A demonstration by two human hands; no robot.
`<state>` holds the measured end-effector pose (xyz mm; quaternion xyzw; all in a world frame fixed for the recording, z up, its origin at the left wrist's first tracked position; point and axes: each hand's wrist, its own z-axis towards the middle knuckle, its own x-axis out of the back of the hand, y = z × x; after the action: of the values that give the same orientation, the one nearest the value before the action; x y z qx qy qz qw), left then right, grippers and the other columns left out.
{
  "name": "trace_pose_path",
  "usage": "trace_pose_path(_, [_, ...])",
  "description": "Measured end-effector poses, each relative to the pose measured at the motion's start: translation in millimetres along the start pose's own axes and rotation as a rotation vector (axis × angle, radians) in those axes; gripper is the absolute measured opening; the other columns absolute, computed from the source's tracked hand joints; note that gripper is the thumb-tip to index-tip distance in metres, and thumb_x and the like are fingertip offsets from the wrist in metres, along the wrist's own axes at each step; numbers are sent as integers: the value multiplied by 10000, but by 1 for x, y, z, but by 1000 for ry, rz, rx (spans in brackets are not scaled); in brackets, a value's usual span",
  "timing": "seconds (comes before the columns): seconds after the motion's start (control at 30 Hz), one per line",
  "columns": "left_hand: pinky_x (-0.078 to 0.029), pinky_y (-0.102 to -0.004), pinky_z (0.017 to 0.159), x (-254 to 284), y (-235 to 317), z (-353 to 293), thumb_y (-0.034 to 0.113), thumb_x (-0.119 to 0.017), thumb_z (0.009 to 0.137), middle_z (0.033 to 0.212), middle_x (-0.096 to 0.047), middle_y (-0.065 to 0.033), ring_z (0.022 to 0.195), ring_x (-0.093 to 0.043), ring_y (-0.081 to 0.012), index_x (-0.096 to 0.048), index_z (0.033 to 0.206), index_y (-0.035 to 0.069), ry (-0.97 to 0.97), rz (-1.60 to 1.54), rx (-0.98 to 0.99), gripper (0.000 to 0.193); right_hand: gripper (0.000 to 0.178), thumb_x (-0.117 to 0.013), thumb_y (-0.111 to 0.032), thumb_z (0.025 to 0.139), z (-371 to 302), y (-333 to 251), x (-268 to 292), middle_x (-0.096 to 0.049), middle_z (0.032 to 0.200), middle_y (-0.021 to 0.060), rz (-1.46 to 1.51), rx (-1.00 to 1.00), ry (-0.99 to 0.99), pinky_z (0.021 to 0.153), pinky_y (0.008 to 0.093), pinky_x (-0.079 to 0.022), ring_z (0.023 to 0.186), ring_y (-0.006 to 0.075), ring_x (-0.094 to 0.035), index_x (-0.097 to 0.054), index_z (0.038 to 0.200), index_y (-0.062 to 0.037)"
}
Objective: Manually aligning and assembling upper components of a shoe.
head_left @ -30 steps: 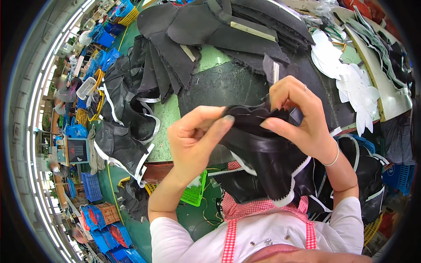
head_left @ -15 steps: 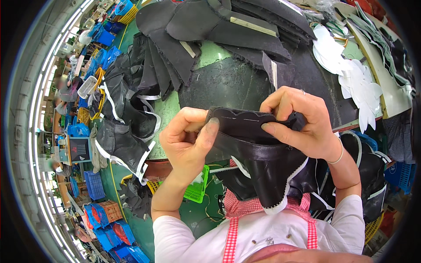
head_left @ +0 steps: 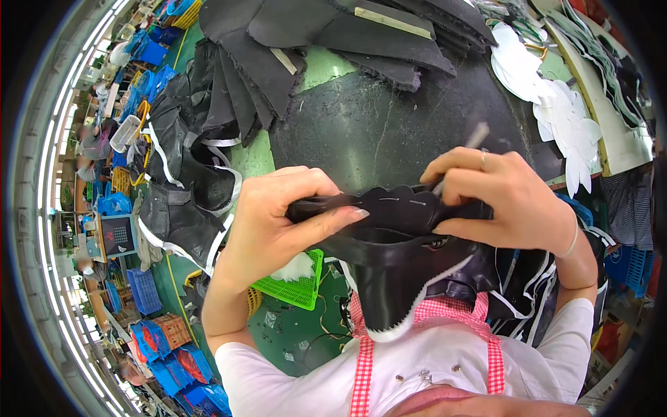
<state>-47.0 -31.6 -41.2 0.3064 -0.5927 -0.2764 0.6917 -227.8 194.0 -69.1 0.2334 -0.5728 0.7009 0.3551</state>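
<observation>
A black leather boot upper hangs in front of my chest, its scalloped top edge toward the table and its white-edged tongue-shaped end pointing down at me. My left hand is closed on the left side of the top edge, thumb laid along the inside. At the right side, my right hand pinches the same edge between thumb and bent fingers. Short pale marks show on the dark lining below the scallops. A blurred light strip sticks up behind my right fingers; what it belongs to is unclear.
Stacked black lining pieces lie along the table's far side. More black uppers with white edges are heaped at left. White cut pieces spread at far right. A green basket stands below my left forearm; blue crates stand farther left.
My hands have moved apart, the left one leftward and the right one slightly right, and the upper's top edge is stretched wider. The light strip behind my right hand has shifted right.
</observation>
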Motion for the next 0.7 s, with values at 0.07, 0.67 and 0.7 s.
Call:
trace_pose_path(0.07, [-451,-244,560,-4,-2,1,42,-795,758,751,-683,-57,640,-620,-108,-630,762,-2,33,-116,18,171,248,-724,-230,775,-5,-8,0,-617,1072,80,-45,69,41,565,353,-487,655,259,-610,-545,847,-74])
trace_pose_path(0.67, [-426,-202,656,3,2,12,-18,-755,758,732,-581,21,707,-538,-24,-524,856,48,-317,-632,324,259,278,-725,-184,813,-16,7,-10,-469,680,54,198,151,37,526,371,-374,564,287,-503,-467,786,-82])
trace_pose_path(0.7, [-479,-202,666,4,-1,16,-6,-793,712,720,-599,-2,692,-600,-43,-518,980,36,-410,-542,345,386,273,-723,-184,815,-17,6,-9,-471,680,56,128,137,25,526,371,-376,563,287,-507,-469,792,-83])
